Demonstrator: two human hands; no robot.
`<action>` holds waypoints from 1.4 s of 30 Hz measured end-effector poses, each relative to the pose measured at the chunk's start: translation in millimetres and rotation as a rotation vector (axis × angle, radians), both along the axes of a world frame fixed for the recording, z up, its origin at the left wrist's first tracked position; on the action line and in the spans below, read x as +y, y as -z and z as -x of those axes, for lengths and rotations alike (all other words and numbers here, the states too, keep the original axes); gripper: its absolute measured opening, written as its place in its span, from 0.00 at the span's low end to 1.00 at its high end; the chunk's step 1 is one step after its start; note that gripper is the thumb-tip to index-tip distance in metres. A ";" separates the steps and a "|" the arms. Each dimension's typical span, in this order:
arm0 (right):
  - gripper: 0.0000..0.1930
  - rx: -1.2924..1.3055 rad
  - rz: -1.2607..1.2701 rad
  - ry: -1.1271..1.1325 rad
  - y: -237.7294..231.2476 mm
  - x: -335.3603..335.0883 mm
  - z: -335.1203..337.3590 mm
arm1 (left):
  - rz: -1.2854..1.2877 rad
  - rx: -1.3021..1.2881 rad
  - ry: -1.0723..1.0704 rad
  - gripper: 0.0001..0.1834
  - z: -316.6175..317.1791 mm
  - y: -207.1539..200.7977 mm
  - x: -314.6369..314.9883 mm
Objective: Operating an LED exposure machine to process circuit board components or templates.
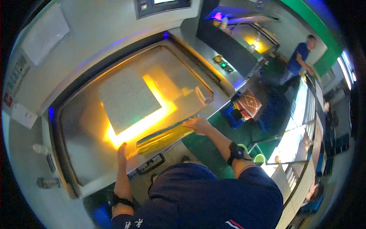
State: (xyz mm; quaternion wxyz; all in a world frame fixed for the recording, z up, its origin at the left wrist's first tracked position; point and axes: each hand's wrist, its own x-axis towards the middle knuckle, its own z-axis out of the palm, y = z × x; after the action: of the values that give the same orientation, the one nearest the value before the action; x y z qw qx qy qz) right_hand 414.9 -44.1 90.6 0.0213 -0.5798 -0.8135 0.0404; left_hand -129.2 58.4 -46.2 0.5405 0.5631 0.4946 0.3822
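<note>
A glossy yellow sheet point(166, 139) spans the space between my two hands, tilted over the front edge of the machine's bed. My left hand point(122, 151) is closed at its left end, the thumb side up. At the far right end, my right hand point(196, 124) grips the sheet's upper corner with bent fingers. Beyond the sheet, a flat grey rectangular panel point(129, 100) lies on the framed machine bed point(82, 152). Bright yellow light shows along the panel's near and right edges. Both hands are apart from that panel.
A dark raised frame point(57, 141) borders the bed. A control box with a green light point(224, 65) sits to the right. Beyond the green floor point(213, 152) are a blue bin point(231, 116) and a long lit table point(291, 133). A person point(299, 59) stands at the far right.
</note>
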 end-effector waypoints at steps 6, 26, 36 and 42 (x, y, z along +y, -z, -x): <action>0.27 0.107 0.443 -0.057 2.3 65.9 55.0 | -0.112 1.270 0.724 0.46 -127.0 -163.1 -19.4; 0.37 -0.046 0.185 -0.103 32.4 456.8 87.6 | -0.136 1.366 0.469 0.45 -115.3 -109.6 372.7; 0.42 -0.147 -0.080 -0.130 66.2 688.4 123.0 | -0.406 1.237 0.289 0.44 -66.1 -58.8 609.2; 0.41 -0.162 -0.102 -0.113 85.3 656.3 128.1 | -0.490 1.533 0.183 0.47 -74.3 -52.4 567.0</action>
State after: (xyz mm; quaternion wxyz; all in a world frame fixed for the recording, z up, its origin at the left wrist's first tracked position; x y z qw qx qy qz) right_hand 286.8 612.2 5.3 -0.0173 -0.5324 -0.8450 -0.0469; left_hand -54.9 625.4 6.2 -0.0583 0.8094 0.5815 -0.0582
